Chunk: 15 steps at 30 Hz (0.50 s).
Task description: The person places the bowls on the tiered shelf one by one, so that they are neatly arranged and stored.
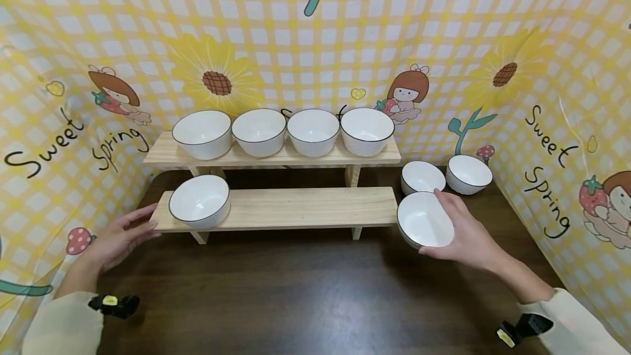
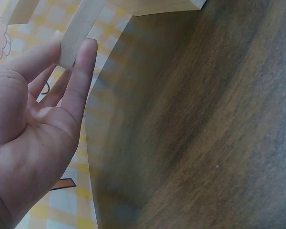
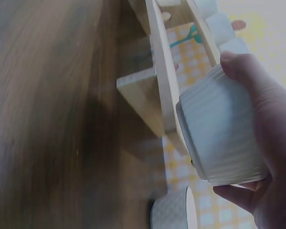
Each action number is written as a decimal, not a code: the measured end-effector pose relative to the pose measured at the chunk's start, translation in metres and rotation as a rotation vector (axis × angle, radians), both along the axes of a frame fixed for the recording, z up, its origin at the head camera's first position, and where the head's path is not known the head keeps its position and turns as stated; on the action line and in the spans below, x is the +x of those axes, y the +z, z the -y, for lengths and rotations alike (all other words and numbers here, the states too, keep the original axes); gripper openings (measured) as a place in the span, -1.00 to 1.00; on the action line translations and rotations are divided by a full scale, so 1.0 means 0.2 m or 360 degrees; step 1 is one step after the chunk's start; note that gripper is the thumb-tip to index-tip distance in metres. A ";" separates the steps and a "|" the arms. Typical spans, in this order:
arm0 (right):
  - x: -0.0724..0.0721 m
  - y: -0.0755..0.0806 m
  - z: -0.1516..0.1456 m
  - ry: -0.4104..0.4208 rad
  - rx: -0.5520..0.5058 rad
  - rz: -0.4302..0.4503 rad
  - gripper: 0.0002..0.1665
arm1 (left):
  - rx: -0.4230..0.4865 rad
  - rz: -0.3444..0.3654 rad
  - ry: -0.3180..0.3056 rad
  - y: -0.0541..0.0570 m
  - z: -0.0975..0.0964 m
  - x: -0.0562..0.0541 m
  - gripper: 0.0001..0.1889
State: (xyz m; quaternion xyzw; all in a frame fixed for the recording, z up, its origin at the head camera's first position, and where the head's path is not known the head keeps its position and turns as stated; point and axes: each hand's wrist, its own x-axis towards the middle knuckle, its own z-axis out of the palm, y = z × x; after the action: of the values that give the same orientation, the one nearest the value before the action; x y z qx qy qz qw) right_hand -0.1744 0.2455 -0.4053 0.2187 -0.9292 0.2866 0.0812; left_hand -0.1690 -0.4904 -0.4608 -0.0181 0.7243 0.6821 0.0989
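My right hand (image 1: 468, 234) grips a white bowl (image 1: 425, 219) with a dark rim, thumb and fingers on opposite sides. In the right wrist view the ribbed outer wall of this bowl (image 3: 224, 126) shows beside the lower board's end. At the other end, my left hand (image 1: 120, 237) pinches the lower board of a two-step wooden shelf (image 1: 305, 207); the left wrist view has thumb and fingers on either side of the board end (image 2: 78, 40). One white bowl (image 1: 199, 200) stands on the lower board's left part. Several matching bowls (image 1: 258, 133) line the upper board (image 1: 276, 161).
Right of the shelf, two more white bowls, one nearer the shelf (image 1: 419, 177) and one farther right (image 1: 469, 174), stand on the dark wooden table (image 1: 296, 295). A yellow checked cloth (image 1: 296, 43) with printed flowers hangs behind and at both sides.
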 end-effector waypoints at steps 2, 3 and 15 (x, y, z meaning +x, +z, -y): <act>0.00 0.01 0.03 0.0019 0.0003 -0.0007 0.45 | -0.0014 0.0012 0.0002 0.00 0.00 0.00 -0.39; 0.00 0.01 0.04 0.0032 0.0003 -0.0012 0.44 | -0.0021 0.0019 0.0004 0.00 0.00 0.00 -0.38; -0.05 0.04 0.20 0.0208 -0.0015 -0.0010 0.48 | -0.0099 0.0033 0.0027 0.01 -0.01 0.00 -0.31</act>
State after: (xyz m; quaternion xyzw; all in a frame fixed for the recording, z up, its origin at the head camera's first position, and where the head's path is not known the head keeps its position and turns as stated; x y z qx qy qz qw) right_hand -0.1840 0.2048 -0.3971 0.2793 -0.9113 0.2950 0.0663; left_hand -0.1690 -0.4888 -0.4597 -0.0344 0.7439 0.6599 0.1000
